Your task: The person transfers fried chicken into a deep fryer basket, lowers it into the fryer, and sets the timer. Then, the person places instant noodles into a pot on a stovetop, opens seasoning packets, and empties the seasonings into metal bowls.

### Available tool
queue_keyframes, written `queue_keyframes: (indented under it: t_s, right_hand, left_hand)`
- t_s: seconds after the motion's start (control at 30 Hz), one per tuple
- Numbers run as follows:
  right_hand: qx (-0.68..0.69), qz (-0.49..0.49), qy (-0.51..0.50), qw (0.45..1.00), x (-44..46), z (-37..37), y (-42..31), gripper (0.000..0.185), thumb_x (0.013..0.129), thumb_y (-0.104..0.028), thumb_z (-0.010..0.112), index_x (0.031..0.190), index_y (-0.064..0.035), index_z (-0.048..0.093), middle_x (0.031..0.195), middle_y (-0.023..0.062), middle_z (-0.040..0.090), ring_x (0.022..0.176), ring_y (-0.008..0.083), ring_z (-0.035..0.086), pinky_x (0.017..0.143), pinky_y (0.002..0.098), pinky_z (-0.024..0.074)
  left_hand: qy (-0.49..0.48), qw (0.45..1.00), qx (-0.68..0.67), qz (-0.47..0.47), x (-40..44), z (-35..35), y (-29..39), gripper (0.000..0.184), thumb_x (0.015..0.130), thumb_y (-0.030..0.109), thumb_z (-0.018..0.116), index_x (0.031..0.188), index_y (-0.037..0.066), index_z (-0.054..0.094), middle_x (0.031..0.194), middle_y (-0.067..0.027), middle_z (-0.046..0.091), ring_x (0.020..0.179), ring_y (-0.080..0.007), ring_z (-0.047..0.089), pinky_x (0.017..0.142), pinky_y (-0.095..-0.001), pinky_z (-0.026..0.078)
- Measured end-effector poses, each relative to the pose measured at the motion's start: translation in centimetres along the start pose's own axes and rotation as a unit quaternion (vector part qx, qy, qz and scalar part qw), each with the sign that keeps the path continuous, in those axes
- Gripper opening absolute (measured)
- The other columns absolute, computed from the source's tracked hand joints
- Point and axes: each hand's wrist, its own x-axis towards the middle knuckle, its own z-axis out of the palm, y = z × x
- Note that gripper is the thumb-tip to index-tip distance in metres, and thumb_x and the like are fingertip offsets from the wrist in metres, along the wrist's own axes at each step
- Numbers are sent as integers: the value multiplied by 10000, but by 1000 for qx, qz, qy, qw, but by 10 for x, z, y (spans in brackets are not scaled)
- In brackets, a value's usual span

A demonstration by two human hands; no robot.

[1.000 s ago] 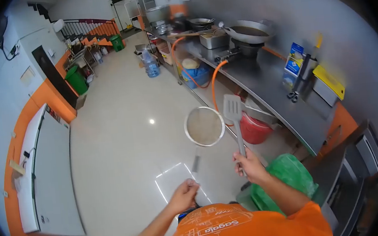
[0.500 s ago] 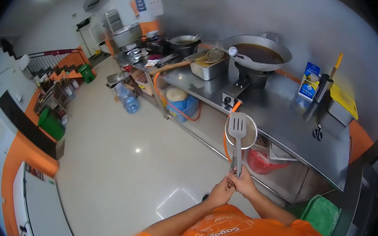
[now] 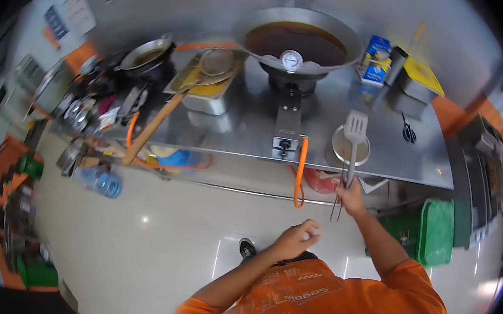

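Note:
My right hand (image 3: 351, 197) is closed around the grey handle of a slotted spatula (image 3: 355, 129), its head pointing up over the table edge. Thin metal rods (image 3: 337, 203) stick out below the same hand. Behind the spatula shows a round, light-rimmed thing (image 3: 340, 144) like a strainer; whether it is held with the spatula I cannot tell. My left hand (image 3: 297, 239) hovers in front of my body, fingers loosely bent and apart, with nothing visible in it. Past the table edge, a burner control box (image 3: 286, 127) leads to a large wok (image 3: 354, 46) of dark oil with a dial thermometer (image 3: 291, 61).
A long-handled skimmer (image 3: 164, 120) lies across a steel pan (image 3: 206, 106), its wooden handle jutting past the steel table's (image 3: 244, 139) edge. An orange hose (image 3: 301, 176) hangs down in front. Scissors (image 3: 408, 129) lie at right; a green bin (image 3: 437, 230) stands beside me.
My view has swung right, towards the table. My hands were together at the spatula handle; now the left has come away and the right alone holds the spatula.

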Motion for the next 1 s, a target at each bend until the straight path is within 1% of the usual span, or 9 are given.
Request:
queue_keyframes:
  t_s: [0.17,0.33,0.37,0.4,0.43,0.57,0.63,0.67,1.0]
  right_hand:
    - [-47,25,63,997,80,-1,21,466,746,-66,678,1146,-6,447,795,80,536,566,124,524,453,270,439]
    - [-253,6,65,965,127,-1,29,640,627,-196,766,1159,12,477,1020,197,623,958,322,625,828,411,496]
    - [-261,20,53,964,133,0,30,627,630,-217,753,1148,3,477,1019,216,628,963,350,628,836,417,494]
    - [-255,27,67,964,135,3,26,627,630,-217,753,1148,3,477,1019,216,628,963,350,628,836,417,494]
    - [-281,26,82,956,136,6,20,609,642,-222,737,1140,4,472,1014,240,626,973,383,619,844,431,493]
    - [-389,-26,118,913,141,8,19,603,664,-245,713,1148,-1,448,1039,281,617,1001,445,595,864,480,484]
    - [-373,-20,155,915,141,10,17,611,674,-247,720,1161,-6,438,1039,277,617,990,446,599,867,486,485]
    - [-360,-19,178,916,140,12,16,620,684,-248,727,1173,-11,429,1039,274,618,979,447,603,871,491,486]
    - [-542,55,185,818,115,15,-11,319,883,-269,527,1133,-74,567,1079,158,625,1026,299,608,856,408,504]
  left_hand:
    - [45,990,77,-108,-85,-80,-128,290,931,275,604,1139,76,571,1001,-103,659,905,-247,650,811,-341,512]
    - [61,934,223,-272,-216,-136,-235,254,910,295,625,1066,99,582,817,-62,689,561,-186,659,578,-347,524]
    - [48,905,215,-365,-240,-142,-251,222,882,287,594,1045,138,610,889,-89,689,805,-287,664,715,-404,521]
    - [21,888,232,-397,-255,-149,-249,209,866,274,607,1030,145,612,885,-85,688,819,-281,662,728,-400,528]
    - [-16,930,293,-221,-281,-158,-267,208,844,267,623,1019,155,616,869,-86,684,823,-276,660,736,-399,537]
    - [-23,877,182,-444,-293,-165,-273,295,808,290,699,1057,153,625,923,-63,700,834,-225,678,772,-356,547]
    - [-61,903,230,-359,-294,-169,-291,344,801,285,697,1105,145,617,933,-67,691,849,-227,671,798,-346,540]
    - [-16,940,218,-263,-288,-163,-287,203,890,302,586,984,123,611,742,-69,704,752,-256,702,679,-386,546]
    - [-82,911,244,-324,-172,-118,-202,166,904,216,575,992,76,594,784,-103,692,587,-227,671,534,-339,546]
